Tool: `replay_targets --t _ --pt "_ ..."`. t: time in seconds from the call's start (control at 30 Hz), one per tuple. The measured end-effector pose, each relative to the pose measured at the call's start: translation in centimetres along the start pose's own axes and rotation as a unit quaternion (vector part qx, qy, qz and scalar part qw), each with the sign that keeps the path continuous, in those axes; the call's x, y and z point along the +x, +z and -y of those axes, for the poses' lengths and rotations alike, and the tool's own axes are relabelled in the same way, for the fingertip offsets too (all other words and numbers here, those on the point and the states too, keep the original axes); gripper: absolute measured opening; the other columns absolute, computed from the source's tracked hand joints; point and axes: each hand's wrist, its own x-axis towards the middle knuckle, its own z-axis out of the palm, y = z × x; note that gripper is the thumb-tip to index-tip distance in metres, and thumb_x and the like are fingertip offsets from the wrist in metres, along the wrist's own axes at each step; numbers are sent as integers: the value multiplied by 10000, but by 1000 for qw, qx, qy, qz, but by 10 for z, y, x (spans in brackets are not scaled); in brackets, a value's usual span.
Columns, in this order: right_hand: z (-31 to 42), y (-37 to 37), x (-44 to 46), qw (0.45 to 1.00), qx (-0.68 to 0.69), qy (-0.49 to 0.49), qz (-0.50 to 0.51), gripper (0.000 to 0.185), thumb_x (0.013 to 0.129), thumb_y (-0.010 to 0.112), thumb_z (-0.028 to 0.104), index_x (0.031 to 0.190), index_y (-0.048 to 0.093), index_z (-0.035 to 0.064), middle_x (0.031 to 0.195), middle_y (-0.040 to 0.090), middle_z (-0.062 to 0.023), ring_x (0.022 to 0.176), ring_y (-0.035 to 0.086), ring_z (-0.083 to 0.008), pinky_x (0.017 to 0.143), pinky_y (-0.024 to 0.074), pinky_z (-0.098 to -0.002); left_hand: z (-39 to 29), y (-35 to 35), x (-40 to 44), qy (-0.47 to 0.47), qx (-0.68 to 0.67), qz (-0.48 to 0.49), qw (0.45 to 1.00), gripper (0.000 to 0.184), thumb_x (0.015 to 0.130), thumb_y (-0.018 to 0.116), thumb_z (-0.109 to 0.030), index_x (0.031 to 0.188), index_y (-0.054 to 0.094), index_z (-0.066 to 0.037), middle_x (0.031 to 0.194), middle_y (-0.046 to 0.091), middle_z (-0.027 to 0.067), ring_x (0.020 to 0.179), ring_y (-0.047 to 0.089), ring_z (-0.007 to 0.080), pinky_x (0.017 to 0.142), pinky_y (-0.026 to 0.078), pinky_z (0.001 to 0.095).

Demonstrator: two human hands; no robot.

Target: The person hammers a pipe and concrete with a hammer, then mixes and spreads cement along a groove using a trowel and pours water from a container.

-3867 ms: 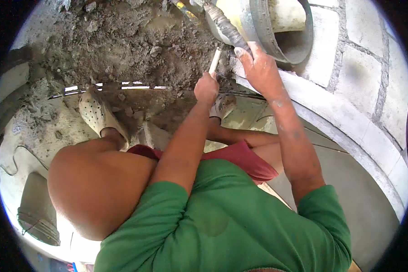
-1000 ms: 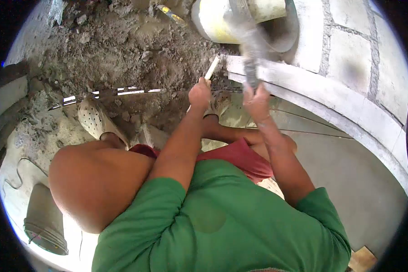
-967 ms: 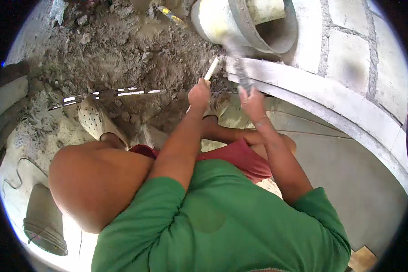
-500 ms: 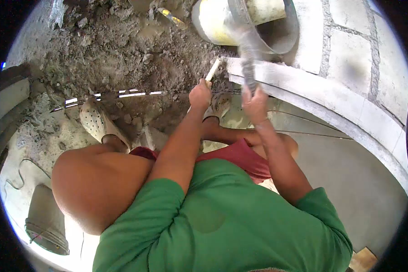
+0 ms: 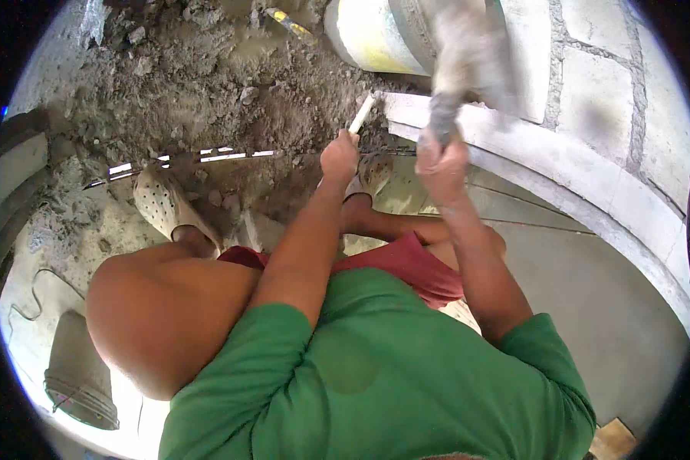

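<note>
My left hand [image 5: 340,156] is closed around a short pale rod [image 5: 363,113]. The rod's upper end points up and to the right, close to the left end of the whitish concrete ledge [image 5: 506,134]. Raised above that ledge, my right hand [image 5: 443,170] grips the dark handle of a tool [image 5: 454,73]. Motion smears the tool's greyish far part, so its kind cannot be made out. Behind it lies a white and yellow bucket [image 5: 372,34] on its side, partly covered by the tool.
Loose dirt and rubble [image 5: 207,84] spread across the upper left, with a yellow-handled tool [image 5: 291,27] lying on them. Concrete blocks [image 5: 598,92] form a wall at the right. A grey bucket [image 5: 80,368] lies at the lower left. Perforated clogs [image 5: 165,203] are on my feet.
My right hand has shifted slightly right, and the tool has swung to the right, now covering the bucket's mouth. My left hand and the rod have barely moved.
</note>
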Motion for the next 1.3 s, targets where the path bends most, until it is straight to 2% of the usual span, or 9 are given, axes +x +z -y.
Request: replay_targets --t 0.07,0.13,0.27,0.37,0.43,0.57,0.73,0.83,1.3 --pt "-85 24 -35 991 -127 -34 -18 335 898 648 309 930 607 -22 739 634 -259 713 657 -430 634 510 -462 -3 -8 4 -10 3 8 1000 332 995 442 -392 1013 528 -72 857 676 200 836 654 410 705 487 540" --pt "-134 27 -51 912 -296 205 197 415 925 583 375 957 613 -38 737 626 -273 776 653 -452 689 500 -505 -4 -9 -4 -15 11 28 999 332 993 444 -393 1019 533 -74 864 678 202 842 656 410 707 488 539" --pt "-88 3 -33 931 -220 181 230 487 942 530 433 982 616 -45 759 629 -277 807 645 -467 726 484 -530 -9 -8 0 -30 23 14 999 343 988 452 -395 1009 534 -62 809 666 207 801 653 409 702 495 540" --pt "-6 -15 0 937 -86 261 218 367 979 529 344 920 600 -11 683 599 -96 576 582 -215 561 477 -370 3 -5 2 -8 2 28 1000 393 996 425 -438 1043 504 -55 853 665 229 804 640 445 691 486 562" --pt "29 -28 11 988 6 111 110 312 984 530 317 927 581 15 651 536 -25 541 501 -99 504 429 -290 5 3 4 12 0 0 1000 372 993 432 -426 1028 509 -63 813 663 226 785 639 446 685 486 558" --pt "-18 -1 -11 998 -50 -30 -7 385 944 574 322 1062 600 -44 737 648 -164 651 618 -331 665 499 -416 10 9 3 12 7 -6 1000 360 988 443 -419 1006 506 -64 791 663 217 772 641 440 676 485 553" --pt "-114 14 -48 897 -171 327 244 493 932 555 404 1015 628 -76 880 633 -315 877 605 -504 775 474 -498 5 -15 4 -72 47 118 989 405 992 425 -429 1152 543 -77 1004 665 237 980 636 400 821 491 520" --pt "-100 1 -51 953 -205 145 170 522 941 545 465 862 604 -48 717 624 -241 663 608 -434 671 476 -492 15 -6 -5 -98 10 154 983 447 991 419 -448 1147 576 -60 1054 654 251 1022 618 413 854 488 510" --pt "18 -10 30 964 -26 153 218 402 961 559 363 778 545 6 590 516 -67 512 476 -172 529 408 -335 10 -17 21 -100 -108 -23 989 464 976 436 -474 1011 608 -45 943 668 253 909 630 464 786 479 551"
